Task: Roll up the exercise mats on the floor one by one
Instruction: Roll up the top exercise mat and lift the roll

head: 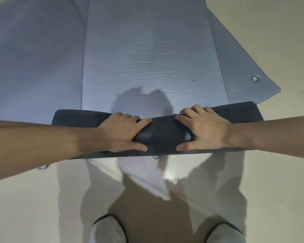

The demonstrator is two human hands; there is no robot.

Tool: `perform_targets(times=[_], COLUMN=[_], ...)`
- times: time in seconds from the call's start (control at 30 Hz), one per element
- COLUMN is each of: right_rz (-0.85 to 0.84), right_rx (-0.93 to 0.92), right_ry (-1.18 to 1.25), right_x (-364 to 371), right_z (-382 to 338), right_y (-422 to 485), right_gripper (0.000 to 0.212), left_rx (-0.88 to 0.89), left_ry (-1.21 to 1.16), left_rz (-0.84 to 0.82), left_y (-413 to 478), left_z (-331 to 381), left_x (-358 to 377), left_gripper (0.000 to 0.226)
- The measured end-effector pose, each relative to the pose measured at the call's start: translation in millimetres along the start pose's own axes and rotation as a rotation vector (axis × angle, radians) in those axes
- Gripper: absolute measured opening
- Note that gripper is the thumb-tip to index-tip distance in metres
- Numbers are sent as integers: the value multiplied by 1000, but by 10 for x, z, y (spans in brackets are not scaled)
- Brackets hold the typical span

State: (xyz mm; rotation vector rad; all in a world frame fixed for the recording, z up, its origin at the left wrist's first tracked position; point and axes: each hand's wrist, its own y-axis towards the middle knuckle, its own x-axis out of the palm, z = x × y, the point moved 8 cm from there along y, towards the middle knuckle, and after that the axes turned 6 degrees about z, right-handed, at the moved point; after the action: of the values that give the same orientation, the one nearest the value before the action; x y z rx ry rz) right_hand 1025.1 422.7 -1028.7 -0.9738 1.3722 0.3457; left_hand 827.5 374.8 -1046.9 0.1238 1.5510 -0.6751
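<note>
A grey-blue exercise mat (147, 55) lies flat on the floor, stretching away from me, its surface creased with fine wrinkles. Its near end is curled into a dark roll (163, 134) that runs left to right in front of me. My left hand (125, 132) grips the roll left of centre, fingers over the top and thumb on the near side. My right hand (202, 130) grips it right of centre in the same way. The roll's two ends stick out past both hands.
A second mat (33, 67) lies under the first on the left. A third mat (235, 71), with a metal eyelet (255, 78) near its corner, fans out on the right. Pale floor (279, 41) surrounds them. My feet in grey slippers (105, 228) stand at the bottom.
</note>
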Motion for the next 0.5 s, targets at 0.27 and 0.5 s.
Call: perform_targets(times=[0.27, 0.5], right_rz=[-20, 6], right_rx=[172, 122], right_ry=[215, 259], right_x=[457, 684], right_z=[-16, -231], right_y=[66, -105], right_gripper=[92, 65], left_rx=[-84, -80], left_ry=[-417, -516], left_rz=[-143, -234], left_y=[165, 35], left_z=[-85, 123], left_x=[254, 617], left_gripper=[54, 66])
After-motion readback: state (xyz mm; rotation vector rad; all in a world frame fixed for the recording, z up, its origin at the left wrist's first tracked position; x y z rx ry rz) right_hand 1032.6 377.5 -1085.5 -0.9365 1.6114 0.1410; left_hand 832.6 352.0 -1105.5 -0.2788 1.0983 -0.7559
